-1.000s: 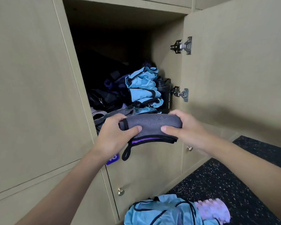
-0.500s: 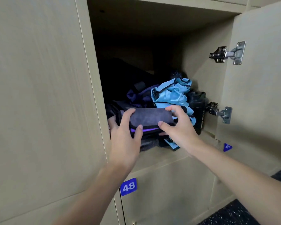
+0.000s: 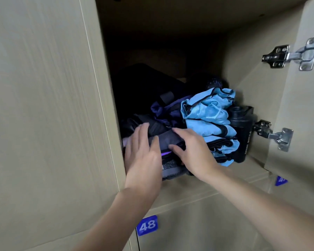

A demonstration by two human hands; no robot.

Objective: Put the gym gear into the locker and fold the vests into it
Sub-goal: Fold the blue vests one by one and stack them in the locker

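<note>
While half a second ago you pinched the folded grey vest [image 3: 168, 142] by both ends at the mouth of the locker [image 3: 243, 73], it now lies inside, at the front left of the shelf, on top of darker gear. Your grip has let go. Your left hand [image 3: 142, 154] lies flat against the vest's left end, fingers straight and close together, thumb resting on the cloth. Your right hand [image 3: 194, 156] presses on its right end with fingers stretched out over the top and the thumb spread at the front. Just right of the vest sits the stack of blue vests [image 3: 207, 120], touching it, with a black bottle [image 3: 243, 131] upright beyond against the side wall. A dark bag [image 3: 143, 87] fills the back. You stand closer than before, so the number plate [image 3: 147, 225] reading 48 shows lower.
</note>
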